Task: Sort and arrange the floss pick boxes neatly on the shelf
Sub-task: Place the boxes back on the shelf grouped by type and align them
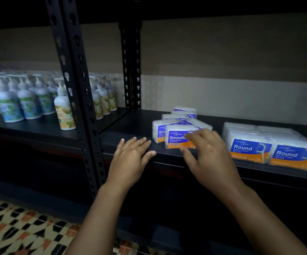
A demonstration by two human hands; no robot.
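Note:
Several clear floss pick boxes with blue-and-orange "Smooth" labels (176,138) stand in a loose, uneven cluster on the black shelf (130,124), some tilted behind the front ones. To their right, "Round" floss boxes (270,150) sit in neat rows at the shelf's front edge. My right hand (207,153) hovers in front of the foremost "Smooth" box, fingers spread, thumb below its lower right corner; whether it touches is unclear. My left hand (132,155) rests flat on the shelf's front edge, left of the boxes, holding nothing.
Black perforated uprights (79,89) divide the shelving. Several pump bottles (27,102) fill the left bay. Bare shelf lies between the upright and the "Smooth" boxes. A patterned tile floor (20,227) shows below.

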